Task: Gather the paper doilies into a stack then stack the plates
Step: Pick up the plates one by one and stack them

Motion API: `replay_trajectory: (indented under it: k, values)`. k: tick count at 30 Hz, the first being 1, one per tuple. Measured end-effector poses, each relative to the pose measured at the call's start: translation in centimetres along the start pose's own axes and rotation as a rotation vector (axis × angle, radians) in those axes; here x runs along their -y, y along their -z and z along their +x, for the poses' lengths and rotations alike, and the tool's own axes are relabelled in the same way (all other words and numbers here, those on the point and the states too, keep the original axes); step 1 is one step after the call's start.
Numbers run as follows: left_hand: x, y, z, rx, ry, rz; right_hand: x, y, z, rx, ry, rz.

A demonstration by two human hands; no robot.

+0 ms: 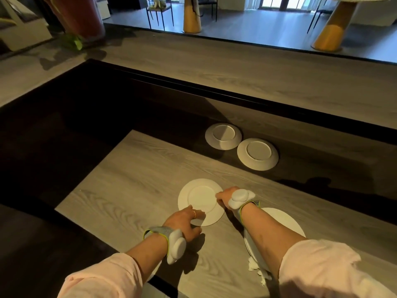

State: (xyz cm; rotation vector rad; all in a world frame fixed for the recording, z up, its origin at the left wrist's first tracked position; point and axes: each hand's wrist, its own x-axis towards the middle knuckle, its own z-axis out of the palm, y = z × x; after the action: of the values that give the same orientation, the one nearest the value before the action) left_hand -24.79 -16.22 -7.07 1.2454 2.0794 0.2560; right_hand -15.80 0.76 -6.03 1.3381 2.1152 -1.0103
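Both hands grip centre plate on bench: left hand near rim, right hand right rim.

A single wide-angle view is looking out from the person's head, facing forward and steeply down over a grey wood-grain tabletop. Both pink-sleeved forearms are entering from the bottom edge, so the left hand and the right hand are sitting close, in the lower centre of the frame. The lens is bending straight edges near the borders. Along the top of the frame, the view is reaching a far room with yellow cone-shaped table legs.
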Motion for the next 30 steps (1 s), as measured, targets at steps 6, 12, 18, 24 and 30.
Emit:
replay_trajectory:
  k: [6,12,18,24,30]
  values:
    - [0.3,-0.6,-0.2,0.007,-0.021,-0.002,0.9,-0.1,-0.5,-0.061,-0.013,-0.017]
    - [1.2,-0.6,-0.6,0.045,-0.023,-0.008,0.9,0.5,-0.6,0.003,0.028,-0.131]
    - [1.4,-0.4,-0.8,0.054,-0.022,-0.024,0.4,0.9,-1.0,-0.002,0.015,-0.082]
    - [0.9,0.5,-1.0,-0.08,0.018,-0.325,-0.7,0.4,-1.9,0.056,-0.029,0.612]
    - [-1.3,4.2,0.4,-0.139,0.472,-1.356,-1.9,2.1,-4.4,0.01,0.243,0.627]
